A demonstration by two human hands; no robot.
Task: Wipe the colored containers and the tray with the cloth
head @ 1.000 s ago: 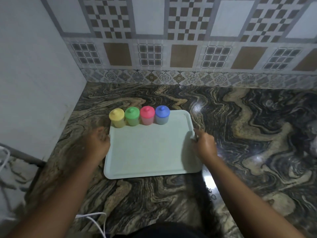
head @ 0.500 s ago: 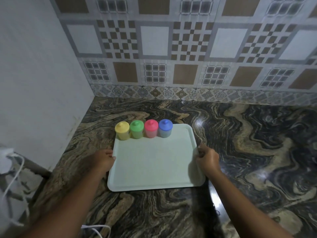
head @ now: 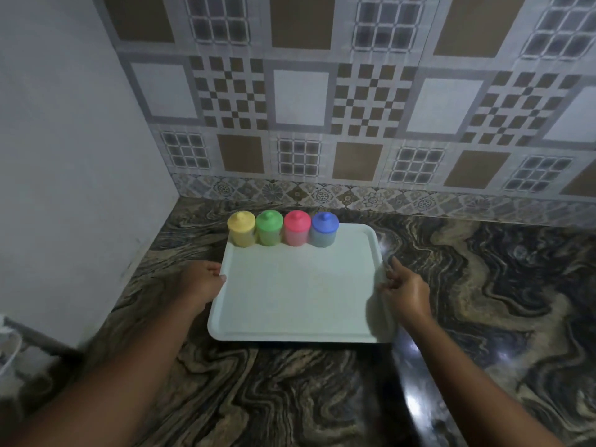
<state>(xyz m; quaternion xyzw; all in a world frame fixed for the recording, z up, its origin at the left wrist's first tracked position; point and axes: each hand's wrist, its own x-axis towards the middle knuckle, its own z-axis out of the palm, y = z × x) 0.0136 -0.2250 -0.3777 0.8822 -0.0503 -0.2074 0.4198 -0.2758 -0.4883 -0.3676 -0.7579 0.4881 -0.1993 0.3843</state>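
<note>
A pale rectangular tray (head: 300, 295) lies on the marbled counter. Along its far edge stand a yellow container (head: 241, 229), a green container (head: 268, 228), a pink container (head: 297, 228) and a blue container (head: 323, 229), side by side, each upright with a knobbed lid. My left hand (head: 201, 283) grips the tray's left rim, thumb on top. My right hand (head: 404, 290) holds the right rim with curled fingers, its index finger stretched along the edge. No cloth shows in view.
The dark swirled counter (head: 483, 301) runs wide to the right and in front of the tray. A plain wall (head: 71, 156) closes the left side and a patterned tile wall (head: 354, 124) stands just behind the containers. White cable and clutter sit at the lower left (head: 9, 350).
The tray with its containers now lies closer to the back wall, both hands still on its rims. The view has tilted up, showing more tile.
</note>
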